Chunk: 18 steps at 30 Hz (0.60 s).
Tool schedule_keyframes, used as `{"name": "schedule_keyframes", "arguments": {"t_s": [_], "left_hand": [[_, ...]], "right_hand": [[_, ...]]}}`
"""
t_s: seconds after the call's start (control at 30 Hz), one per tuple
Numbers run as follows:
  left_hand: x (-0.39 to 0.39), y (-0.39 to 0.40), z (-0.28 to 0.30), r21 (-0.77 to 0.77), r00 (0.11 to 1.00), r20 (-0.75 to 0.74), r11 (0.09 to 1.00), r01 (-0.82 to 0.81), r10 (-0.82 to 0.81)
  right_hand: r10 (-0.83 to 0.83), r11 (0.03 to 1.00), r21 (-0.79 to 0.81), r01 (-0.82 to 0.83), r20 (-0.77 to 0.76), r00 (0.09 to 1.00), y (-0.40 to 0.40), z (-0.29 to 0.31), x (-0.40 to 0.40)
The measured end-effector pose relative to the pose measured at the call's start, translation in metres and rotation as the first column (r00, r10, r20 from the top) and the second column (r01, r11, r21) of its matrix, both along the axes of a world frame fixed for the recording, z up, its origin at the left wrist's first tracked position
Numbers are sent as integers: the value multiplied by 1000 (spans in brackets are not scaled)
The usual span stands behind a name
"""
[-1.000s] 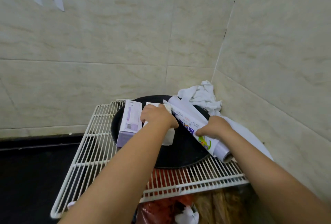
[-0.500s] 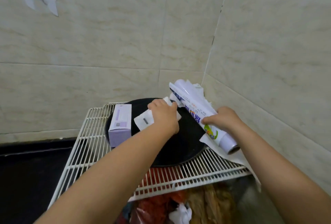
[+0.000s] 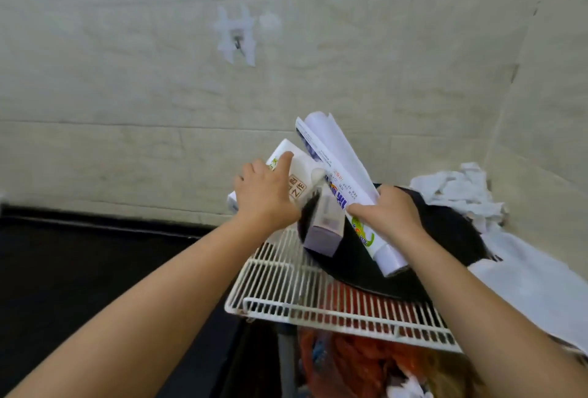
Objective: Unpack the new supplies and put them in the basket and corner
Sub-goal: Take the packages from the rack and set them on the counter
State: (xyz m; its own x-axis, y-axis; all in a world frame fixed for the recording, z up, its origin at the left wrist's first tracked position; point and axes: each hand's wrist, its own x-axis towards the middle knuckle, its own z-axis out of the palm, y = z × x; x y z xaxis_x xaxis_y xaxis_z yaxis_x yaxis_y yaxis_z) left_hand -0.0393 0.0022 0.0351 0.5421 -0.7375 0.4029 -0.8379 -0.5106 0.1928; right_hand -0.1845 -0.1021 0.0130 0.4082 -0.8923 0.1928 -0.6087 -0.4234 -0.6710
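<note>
At centre frame the left hand (image 3: 265, 194) grips a white packet (image 3: 288, 163) lifted clear of the black pan (image 3: 445, 232); the right hand (image 3: 389, 211) clasps a wrapped roll (image 3: 337, 168) (tilted upward). Judged mid-unpacking; next each needs carrying off the wire rack (image 3: 286, 283).

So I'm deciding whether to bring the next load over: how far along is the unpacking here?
Partway. Done: a purple box already sits in the black tray on the wire rack. In hand: the left hand holds a white box, the right hand grips a printed roll, both lifted. Left: setting those two down. No basket is visible.
</note>
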Motion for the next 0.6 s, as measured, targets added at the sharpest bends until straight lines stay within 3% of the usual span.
{"name": "schedule_keyframes", "arguments": {"t_s": [0.2,0.4,0.6], "left_hand": [[78,114,-17,-8,957,-76,959,-282,281],[158,241,-41,59,838,-113,845,-531,534],[248,344,-73,108,771,-118,780,-616,626]], "right_hand": [[300,954,-25,-299,30,953,73,-3,114],[533,846,34,-533,0,846,173,-23,223],[586,809,77,-583,-15,810,260,-57,318]]}}
